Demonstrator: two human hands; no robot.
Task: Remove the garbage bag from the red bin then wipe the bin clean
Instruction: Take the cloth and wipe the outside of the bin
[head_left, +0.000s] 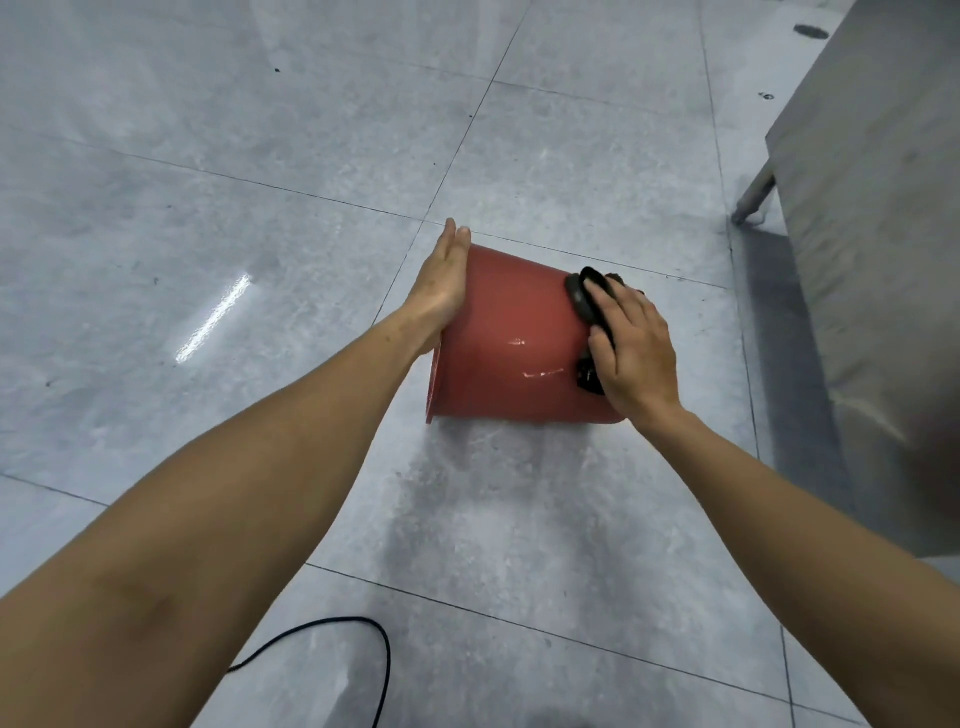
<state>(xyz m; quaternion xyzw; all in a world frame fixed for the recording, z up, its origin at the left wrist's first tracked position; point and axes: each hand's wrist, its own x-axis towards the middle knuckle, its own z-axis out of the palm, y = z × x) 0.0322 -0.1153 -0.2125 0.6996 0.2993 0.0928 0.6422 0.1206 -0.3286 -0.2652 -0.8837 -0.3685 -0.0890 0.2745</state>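
At the centre of the frame the red bin (511, 343) lies on its side on the grey tiled floor (208, 182), rim toward the left. My left hand (441, 283) rests flat against its rim end, fingers straight. My right hand (636, 353) presses a dark cloth (584, 299) onto its right end, fingers spread and slightly bent.

The red bin (511, 338) lies on its side on the grey tiled floor (208, 182). The left hand (441, 286) rests flat, fingers straight, against the bin's left end. The right hand (631, 348) presses a dark cloth (584, 301) onto the bin's side. A black cable (363, 649) curls on the floor nearby.
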